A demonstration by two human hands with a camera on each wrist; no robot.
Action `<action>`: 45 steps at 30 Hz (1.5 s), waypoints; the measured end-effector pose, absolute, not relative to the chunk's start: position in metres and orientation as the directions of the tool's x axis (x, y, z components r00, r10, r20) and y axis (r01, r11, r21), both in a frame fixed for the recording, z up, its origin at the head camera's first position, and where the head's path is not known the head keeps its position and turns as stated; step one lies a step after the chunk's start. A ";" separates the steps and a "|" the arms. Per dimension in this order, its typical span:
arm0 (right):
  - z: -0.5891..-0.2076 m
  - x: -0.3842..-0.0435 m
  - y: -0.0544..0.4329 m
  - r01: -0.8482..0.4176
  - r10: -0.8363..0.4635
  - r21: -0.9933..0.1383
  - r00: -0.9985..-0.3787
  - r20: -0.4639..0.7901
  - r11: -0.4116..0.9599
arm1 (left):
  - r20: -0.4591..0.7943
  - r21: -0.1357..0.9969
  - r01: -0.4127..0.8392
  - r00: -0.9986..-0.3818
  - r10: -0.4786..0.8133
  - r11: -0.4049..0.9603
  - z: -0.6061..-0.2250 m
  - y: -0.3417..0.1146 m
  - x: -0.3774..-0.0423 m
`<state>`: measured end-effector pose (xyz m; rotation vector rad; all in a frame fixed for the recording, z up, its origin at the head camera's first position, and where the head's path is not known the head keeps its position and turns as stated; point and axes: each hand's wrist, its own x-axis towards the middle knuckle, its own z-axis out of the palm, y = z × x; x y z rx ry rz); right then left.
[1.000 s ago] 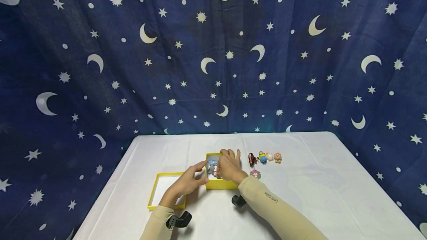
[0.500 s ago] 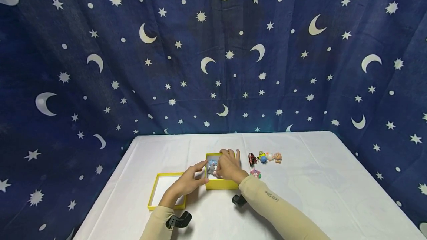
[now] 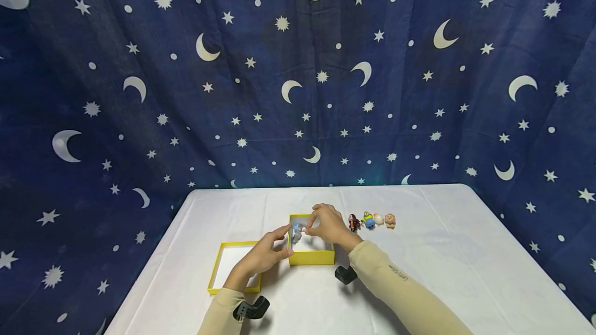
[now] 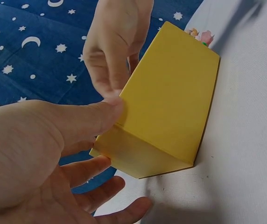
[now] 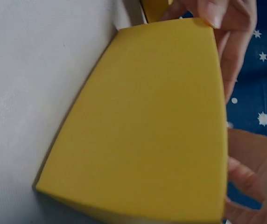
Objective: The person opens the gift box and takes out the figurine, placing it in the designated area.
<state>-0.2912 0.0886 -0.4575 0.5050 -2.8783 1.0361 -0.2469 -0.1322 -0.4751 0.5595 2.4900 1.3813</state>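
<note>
A yellow open-topped box (image 3: 312, 258) stands mid-table, with a blue and a grey figurine (image 3: 296, 237) inside by its left wall. My left hand (image 3: 264, 253) rests on that side, thumb at the near-left corner and index finger along the rim; its other fingers are spread in the left wrist view. My right hand (image 3: 328, 225) reaches over the box from the right. Thumb and index finger pinch a small pale pink-and-white figurine (image 3: 304, 230), mostly covered by the fingertips, close beside the blue and grey pieces. The box wall hides the fingertips in the right wrist view.
A yellow-rimmed box lid (image 3: 215, 268) lies inside-up at the left. Right of the box stand several figurines: a dark red one (image 3: 354, 222), a minion (image 3: 369, 220), a white-and-orange one (image 3: 378, 219) and a tan one (image 3: 390, 221). A pink-and-green figurine (image 4: 207, 38) shows past the box.
My right hand has shifted from low inside the box up and back toward its far side, with the pink-and-white figurine at its fingertips. The left hand stays at the box's left side.
</note>
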 end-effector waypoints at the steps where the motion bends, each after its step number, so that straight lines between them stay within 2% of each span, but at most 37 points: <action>1: -0.457 -0.292 0.090 -0.323 -0.287 -0.632 -0.944 0.162 0.704 | -0.021 0.852 0.215 -0.897 0.441 0.477 -0.475 -0.132 -0.247; 9: -0.455 -0.298 0.102 -0.282 -0.171 -0.761 -0.959 0.224 0.584 | -0.013 0.843 0.227 -0.898 0.439 0.488 -0.477 -0.132 -0.245; 14: -0.454 -0.301 0.110 -0.284 -0.164 -0.834 -0.958 0.233 0.472 | -0.024 0.837 0.214 -0.905 0.425 0.503 -0.477 -0.132 -0.244; 30: -0.448 -0.297 0.126 -0.319 -0.260 -0.809 -0.942 0.213 0.494 | 0.001 0.845 0.232 -0.901 0.433 0.482 -0.478 -0.134 -0.243; 45: -0.436 -0.293 0.153 -0.335 -0.265 -0.811 -0.936 0.230 0.480 | 0.003 0.833 0.242 -0.902 0.432 0.498 -0.475 -0.132 -0.243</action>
